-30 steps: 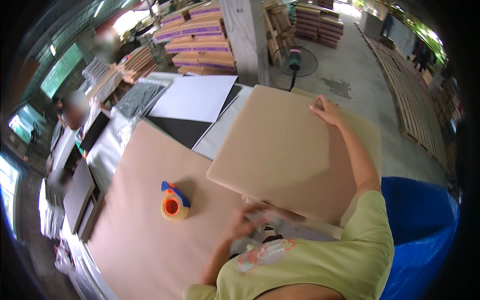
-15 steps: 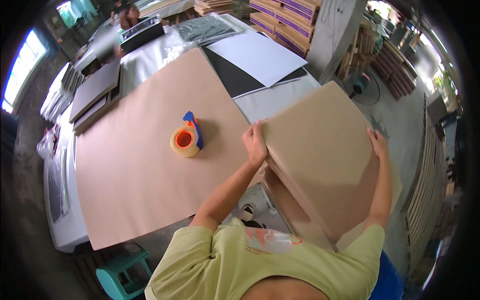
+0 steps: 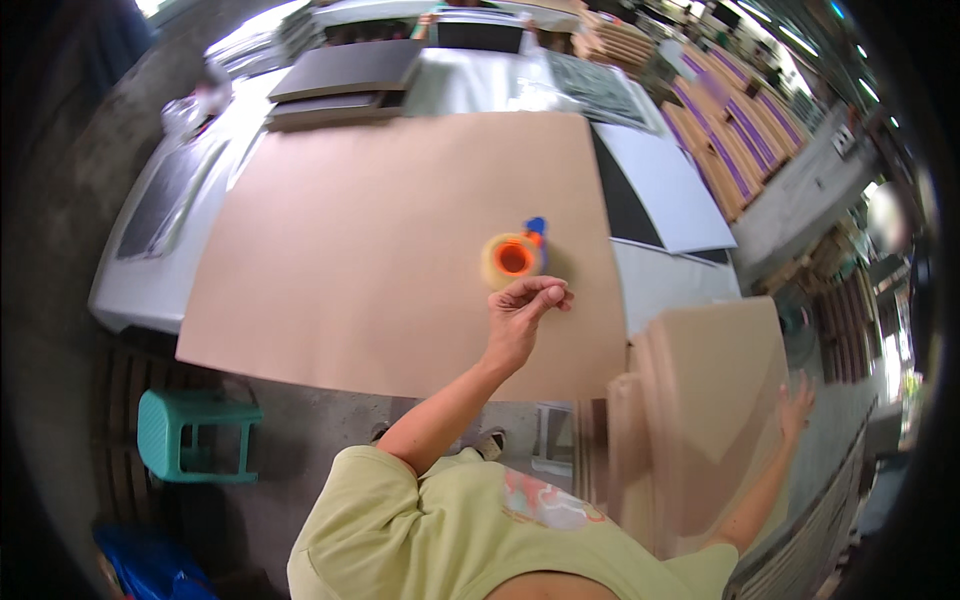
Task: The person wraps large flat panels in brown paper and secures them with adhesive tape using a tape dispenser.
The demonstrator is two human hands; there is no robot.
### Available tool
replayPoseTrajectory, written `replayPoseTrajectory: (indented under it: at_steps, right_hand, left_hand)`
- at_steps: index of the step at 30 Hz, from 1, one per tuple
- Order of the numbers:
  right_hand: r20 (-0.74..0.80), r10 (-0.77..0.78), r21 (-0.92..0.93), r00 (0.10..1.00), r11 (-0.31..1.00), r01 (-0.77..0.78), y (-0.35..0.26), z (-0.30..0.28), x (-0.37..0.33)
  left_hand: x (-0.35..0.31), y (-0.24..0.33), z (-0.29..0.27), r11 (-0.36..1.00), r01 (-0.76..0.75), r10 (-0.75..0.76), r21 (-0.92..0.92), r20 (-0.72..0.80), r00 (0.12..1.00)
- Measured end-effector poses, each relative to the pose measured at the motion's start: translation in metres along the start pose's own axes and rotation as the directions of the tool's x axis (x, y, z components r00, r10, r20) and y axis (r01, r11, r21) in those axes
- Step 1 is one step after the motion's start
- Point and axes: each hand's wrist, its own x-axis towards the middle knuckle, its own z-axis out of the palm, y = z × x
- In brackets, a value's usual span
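Observation:
A large sheet of brown kraft paper lies flat over the table. On its right part stands a hand tape dispenser, blue and orange, with a roll of clear tape. My left hand hovers over the paper just on the near side of the dispenser, thumb and fingers drawn together, with nothing visible in them. To the right, a flat rectangular package wrapped in brown paper rests on a stack of similar ones. My right hand is at the package's right edge, fingers spread; whether it touches the package I cannot tell.
Dark flat panels are stacked at the table's far left. White and black sheets lie on the right, near a plastic-covered panel. A green stool stands at the left. Cartons with purple stripes and a pillar rise behind.
My left hand has left the wrapped package and moved left over the kraft paper, close to the tape dispenser. My right hand's fingers have spread at the package's right edge. My view has turned left.

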Motion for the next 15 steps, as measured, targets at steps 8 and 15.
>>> replayPoseTrajectory:
  at_steps: [8, 15]
  right_hand:
    - [-0.306, -0.768, 0.395, 0.563, 0.436, 0.809, -0.304, -0.054, -0.091]
    - [0.342, -0.939, 0.621, -0.043, 0.191, 0.760, -0.558, -0.038, -0.352]
  left_hand:
    - [-0.070, 0.177, -0.185, 0.969, -0.226, 0.243, 0.095, -0.241, 0.940]
    - [-0.164, 0.335, -0.344, 0.885, -0.315, 0.464, 0.343, -0.593, 0.658]
